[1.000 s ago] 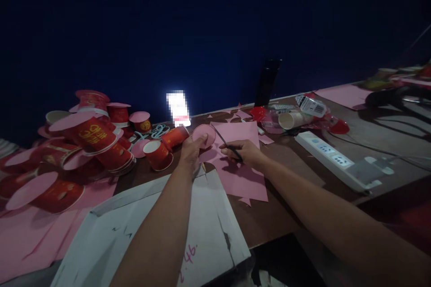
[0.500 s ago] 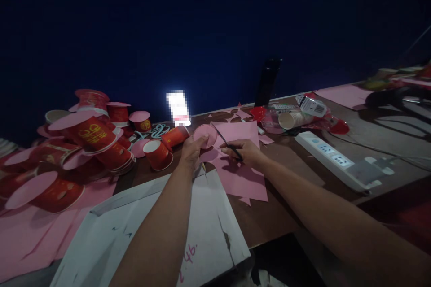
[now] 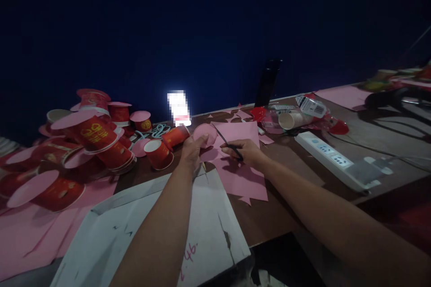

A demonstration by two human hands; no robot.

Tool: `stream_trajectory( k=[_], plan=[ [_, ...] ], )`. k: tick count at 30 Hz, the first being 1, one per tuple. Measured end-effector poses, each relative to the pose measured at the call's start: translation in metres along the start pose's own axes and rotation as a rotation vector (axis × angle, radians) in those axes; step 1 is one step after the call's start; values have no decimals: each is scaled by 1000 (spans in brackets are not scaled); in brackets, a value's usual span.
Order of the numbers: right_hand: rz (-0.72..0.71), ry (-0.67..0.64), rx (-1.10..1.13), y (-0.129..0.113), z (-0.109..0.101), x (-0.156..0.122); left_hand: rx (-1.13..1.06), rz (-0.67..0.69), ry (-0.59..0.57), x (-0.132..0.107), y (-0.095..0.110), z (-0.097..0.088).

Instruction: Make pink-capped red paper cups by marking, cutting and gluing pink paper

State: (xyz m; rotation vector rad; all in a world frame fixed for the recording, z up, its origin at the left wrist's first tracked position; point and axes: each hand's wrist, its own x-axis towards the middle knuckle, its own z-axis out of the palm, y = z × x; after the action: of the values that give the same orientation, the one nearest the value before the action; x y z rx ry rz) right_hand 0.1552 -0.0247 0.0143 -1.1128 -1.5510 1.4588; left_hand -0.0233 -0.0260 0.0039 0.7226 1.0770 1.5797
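Note:
My left hand (image 3: pixel 190 152) grips a round pink paper piece (image 3: pixel 204 134) and holds it up above the table. My right hand (image 3: pixel 245 151) is closed on dark scissors (image 3: pixel 226 142), whose blades point up-left to the edge of that pink piece. Under both hands lies a pink paper sheet (image 3: pixel 240 175) with cut edges. A red paper cup (image 3: pixel 175 136) lies on its side just left of my left hand.
A heap of red cups with pink discs (image 3: pixel 87 143) fills the left. A white cardboard sheet (image 3: pixel 151 233) lies near me. A white power strip (image 3: pixel 340 161), a sleeve of paper cups (image 3: pixel 296 119) and a dark upright phone (image 3: pixel 267 81) are at the right.

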Motion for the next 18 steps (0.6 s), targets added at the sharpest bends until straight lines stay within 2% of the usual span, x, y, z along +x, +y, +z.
stream_trajectory(
  k=[18],
  plan=[
    [-12,-7,-5,2,0,2,-31,8,22,0,2,1]
  ],
)
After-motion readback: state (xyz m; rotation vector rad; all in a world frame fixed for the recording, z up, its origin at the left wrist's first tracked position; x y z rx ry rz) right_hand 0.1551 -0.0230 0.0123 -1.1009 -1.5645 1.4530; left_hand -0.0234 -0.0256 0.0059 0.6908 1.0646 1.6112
